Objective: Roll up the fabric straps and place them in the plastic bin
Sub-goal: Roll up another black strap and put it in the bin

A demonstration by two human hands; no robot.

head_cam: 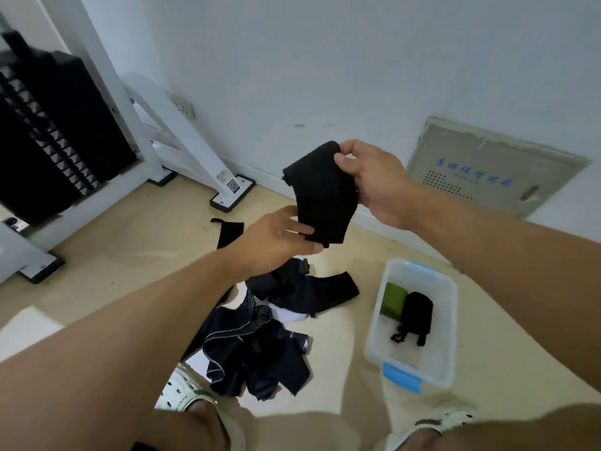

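Observation:
I hold a black fabric strap (322,193) in the air above the floor. My right hand (374,180) pinches its upper end between thumb and fingers. My left hand (279,236) pinches the lower edge of the same strap. Below lies a heap of black and white straps (260,340) on the beige floor. A clear plastic bin (452,320) with blue clips stands to the right of the heap. Inside it lie a rolled green strap (393,299) and a rolled black strap (418,315).
One more black strap (229,232) lies apart on the floor behind the heap. A white gym machine frame (182,135) with a black weight stack (55,131) fills the left. A grey wall panel (487,167) sits low on the right. My feet in white clogs (182,392) are near the heap.

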